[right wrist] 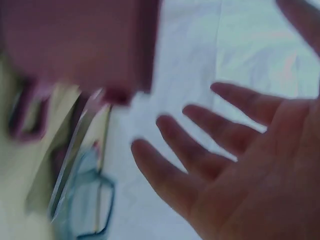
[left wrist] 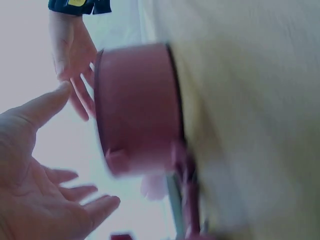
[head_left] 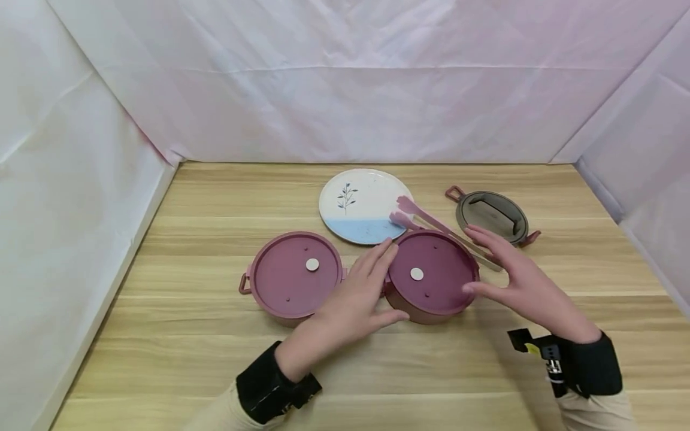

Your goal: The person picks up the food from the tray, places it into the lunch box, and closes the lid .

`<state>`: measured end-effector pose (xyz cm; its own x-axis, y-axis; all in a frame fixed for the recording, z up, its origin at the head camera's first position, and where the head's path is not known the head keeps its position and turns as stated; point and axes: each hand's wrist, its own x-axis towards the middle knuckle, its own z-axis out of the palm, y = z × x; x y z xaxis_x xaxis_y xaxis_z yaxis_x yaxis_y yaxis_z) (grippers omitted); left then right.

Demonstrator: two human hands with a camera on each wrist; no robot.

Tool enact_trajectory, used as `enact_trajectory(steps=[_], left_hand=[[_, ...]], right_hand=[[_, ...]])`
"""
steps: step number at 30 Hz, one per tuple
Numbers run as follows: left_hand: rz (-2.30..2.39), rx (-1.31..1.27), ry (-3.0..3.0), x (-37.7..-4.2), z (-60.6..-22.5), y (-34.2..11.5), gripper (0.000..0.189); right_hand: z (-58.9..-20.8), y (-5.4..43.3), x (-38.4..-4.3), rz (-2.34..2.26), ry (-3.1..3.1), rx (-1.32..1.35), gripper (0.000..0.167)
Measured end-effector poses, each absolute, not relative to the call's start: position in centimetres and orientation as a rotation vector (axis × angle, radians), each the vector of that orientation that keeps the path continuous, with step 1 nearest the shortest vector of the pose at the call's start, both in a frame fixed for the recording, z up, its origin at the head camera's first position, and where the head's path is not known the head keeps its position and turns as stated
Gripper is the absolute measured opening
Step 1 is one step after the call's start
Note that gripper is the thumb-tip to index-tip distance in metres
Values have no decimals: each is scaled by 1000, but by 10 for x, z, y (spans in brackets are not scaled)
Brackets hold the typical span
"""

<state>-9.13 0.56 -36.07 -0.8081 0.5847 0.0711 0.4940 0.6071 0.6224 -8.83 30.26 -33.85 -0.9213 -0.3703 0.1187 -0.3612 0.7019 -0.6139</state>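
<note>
Two purple-pink lidded pots stand side by side in the head view, the left pot [head_left: 291, 275] and the right pot [head_left: 444, 263], each with a pale round knob on its lid. My left hand [head_left: 353, 302] hovers between them, fingers extended and overlapping the right pot's left rim. To that pot's right, my right hand [head_left: 514, 278] is held with fingers spread and its thumb over the lid's edge. Neither hand grips anything. In the left wrist view the right pot's side [left wrist: 137, 107] faces the spread left hand [left wrist: 45, 195]; the right wrist view shows the open right palm [right wrist: 250, 165].
Behind the right pot lie pink-tipped tongs [head_left: 426, 215], their heads over a white and blue plate [head_left: 372, 185]. A small grey round pan [head_left: 487, 212] with pink side handles and an arched grey handle sits at the back right. White cloth walls [head_left: 345, 114] border the wooden table [head_left: 215, 197].
</note>
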Motion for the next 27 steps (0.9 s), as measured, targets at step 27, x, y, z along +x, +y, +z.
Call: enact_trajectory(steps=[27], left_hand=[[1317,650,2520,-102,-384,32,109]], right_hand=[[-378,324,-93,-1090,2707,-625,97]])
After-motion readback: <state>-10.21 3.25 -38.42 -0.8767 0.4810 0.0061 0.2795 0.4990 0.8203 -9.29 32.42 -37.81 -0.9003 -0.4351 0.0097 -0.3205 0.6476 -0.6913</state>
